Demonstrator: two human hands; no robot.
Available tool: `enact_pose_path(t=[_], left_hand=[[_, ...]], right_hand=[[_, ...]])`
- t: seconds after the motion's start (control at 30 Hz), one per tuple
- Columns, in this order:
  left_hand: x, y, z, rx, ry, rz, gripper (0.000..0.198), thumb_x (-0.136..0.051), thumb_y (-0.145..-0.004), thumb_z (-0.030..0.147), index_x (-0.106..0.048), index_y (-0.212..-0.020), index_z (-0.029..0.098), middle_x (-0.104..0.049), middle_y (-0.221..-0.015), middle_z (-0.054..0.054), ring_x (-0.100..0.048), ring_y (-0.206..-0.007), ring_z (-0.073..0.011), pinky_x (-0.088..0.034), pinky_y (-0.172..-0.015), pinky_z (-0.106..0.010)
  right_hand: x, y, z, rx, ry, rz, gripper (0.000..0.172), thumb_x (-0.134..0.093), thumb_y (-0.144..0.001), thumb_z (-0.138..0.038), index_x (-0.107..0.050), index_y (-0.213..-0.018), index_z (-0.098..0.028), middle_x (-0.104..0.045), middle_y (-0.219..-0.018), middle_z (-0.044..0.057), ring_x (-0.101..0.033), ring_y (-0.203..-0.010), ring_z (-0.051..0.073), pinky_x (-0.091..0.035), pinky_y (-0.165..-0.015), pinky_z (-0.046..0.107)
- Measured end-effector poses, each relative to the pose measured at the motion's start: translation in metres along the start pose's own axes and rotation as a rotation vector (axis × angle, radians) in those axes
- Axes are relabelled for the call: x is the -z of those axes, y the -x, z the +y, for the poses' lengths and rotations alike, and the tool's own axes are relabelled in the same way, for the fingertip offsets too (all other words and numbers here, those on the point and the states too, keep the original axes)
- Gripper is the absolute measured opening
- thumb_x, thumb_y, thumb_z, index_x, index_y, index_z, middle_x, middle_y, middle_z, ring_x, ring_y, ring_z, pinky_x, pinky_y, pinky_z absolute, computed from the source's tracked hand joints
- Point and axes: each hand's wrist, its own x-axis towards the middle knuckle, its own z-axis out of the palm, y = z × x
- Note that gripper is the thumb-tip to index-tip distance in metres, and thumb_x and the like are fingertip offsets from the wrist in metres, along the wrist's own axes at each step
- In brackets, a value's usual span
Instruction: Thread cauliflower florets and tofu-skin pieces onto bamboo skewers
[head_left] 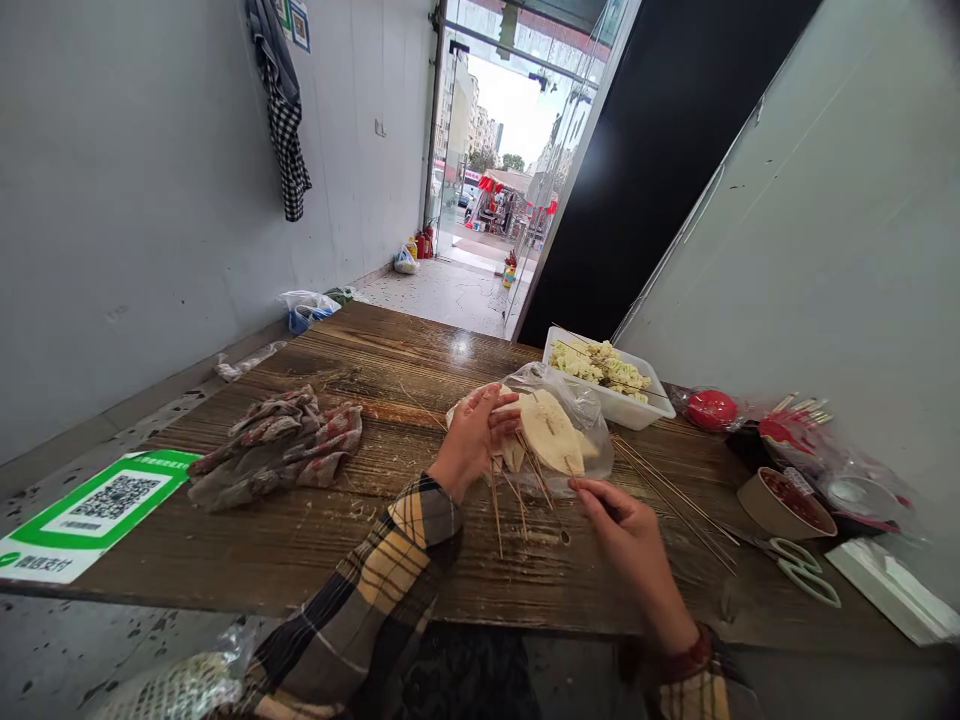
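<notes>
Over a wooden table, my left hand (480, 437) has its thumb and fingers closed at the left edge of a flat, pale, oval food piece (551, 430). Just right of it, my right hand (621, 528) pinches a thin wooden skewer (570, 466) at the lower edge of that piece. More skewers (497, 510) stick out toward me from pale pieces under my left hand. A clear plastic bag (595, 415) lies beneath and behind these pieces. Loose skewers (675, 500) rest to the right of my right hand.
A white tray (637, 408) of skewered pale-yellow food stands behind. To the right are scissors (806, 572), a paper bowl (757, 500) with red contents and a tissue pack (892, 590). A crumpled cloth (285, 450) and green QR sign (97, 510) lie left on the table (390, 340).
</notes>
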Motion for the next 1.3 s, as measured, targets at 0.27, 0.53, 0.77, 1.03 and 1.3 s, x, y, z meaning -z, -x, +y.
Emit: enact_pose_path(t=[0.27,0.53,0.77,1.03,1.3], left_hand=[[0.008,-0.005,0.012,-0.123,0.010,0.136,0.022,-0.063,-0.079,0.033,-0.056,-0.091,0.016,-0.069,-0.086,-0.007,-0.066,-0.065,-0.0132,-0.052,-0.062,-0.025],[0.009,-0.007,0.013,-0.127,0.008,0.199,0.025,-0.067,-0.074,0.035,-0.057,-0.088,0.017,-0.068,-0.079,-0.003,-0.063,-0.060,-0.0113,-0.050,-0.058,-0.023],[0.007,-0.008,0.011,-0.114,-0.012,0.184,0.024,-0.065,-0.075,0.034,-0.057,-0.087,0.016,-0.068,-0.079,-0.003,-0.063,-0.060,-0.0106,-0.049,-0.058,-0.023],[0.003,-0.006,0.009,-0.091,-0.058,0.136,0.023,-0.065,-0.076,0.033,-0.058,-0.089,0.016,-0.068,-0.079,-0.004,-0.064,-0.060,-0.0109,-0.050,-0.058,-0.022],[0.003,-0.006,0.009,-0.062,-0.074,0.125,0.020,-0.063,-0.078,0.031,-0.058,-0.090,0.016,-0.068,-0.078,-0.004,-0.063,-0.059,-0.0108,-0.051,-0.058,-0.022]], right_hand=[[0.018,0.000,0.008,-0.281,-0.214,0.032,0.040,-0.074,-0.065,-0.049,-0.076,-0.087,-0.015,-0.057,-0.053,0.000,-0.045,-0.046,0.009,-0.032,-0.041,0.021],[-0.032,-0.050,0.011,-0.306,-0.397,0.006,0.048,-0.073,-0.058,-0.052,-0.074,-0.086,-0.013,-0.055,-0.056,-0.001,-0.038,-0.044,0.006,-0.022,-0.038,0.019],[-0.049,-0.068,0.033,-0.260,-0.262,-0.076,0.049,-0.069,-0.059,-0.049,-0.073,-0.091,-0.012,-0.061,-0.057,0.000,-0.043,-0.045,0.009,-0.030,-0.039,0.021],[-0.048,-0.076,0.039,-0.090,-0.049,-0.116,0.037,-0.061,-0.068,-0.039,-0.074,-0.094,-0.015,-0.071,-0.072,0.003,-0.059,-0.063,0.017,-0.045,-0.055,0.027],[-0.023,-0.101,0.051,0.031,0.060,-0.089,0.037,-0.053,-0.081,-0.041,-0.071,-0.102,-0.017,-0.071,-0.080,0.006,-0.064,-0.067,0.018,-0.053,-0.061,0.031]])
